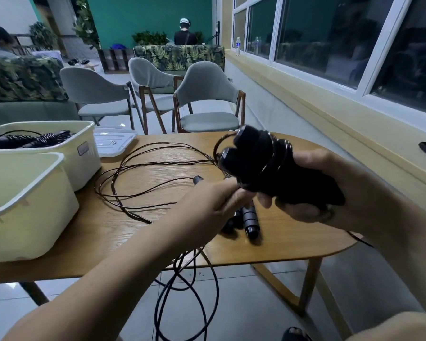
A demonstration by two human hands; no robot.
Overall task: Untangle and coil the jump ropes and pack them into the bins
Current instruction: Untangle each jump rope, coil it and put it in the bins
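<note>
While the right hand (330, 188) grips the black handles (253, 163), two held side by side above the table (293, 232), several turns of thin dark cord (278, 153) sit wound round them just above its fingers. The fingers are wrapped fully round the lower ends.

Left hand (207, 205): thumb and fingertips closed in a narrow pinch at the lower end of the bundle, apparently on the cord (the contact point is partly hidden by the fingers).

Loose loops (143, 163) lie wide and overlapping on the wooden top, between the hands and the bins. More cord hangs over the near edge toward the floor.

Spare handles (250, 220), grey and black, lie on the table just below the left hand.

Far bin (84, 148), cream, holds wound ropes (34, 140). Near bin (34, 217), cream, stands just in front of it. White lid (116, 141) rests beside the far bin.
</note>
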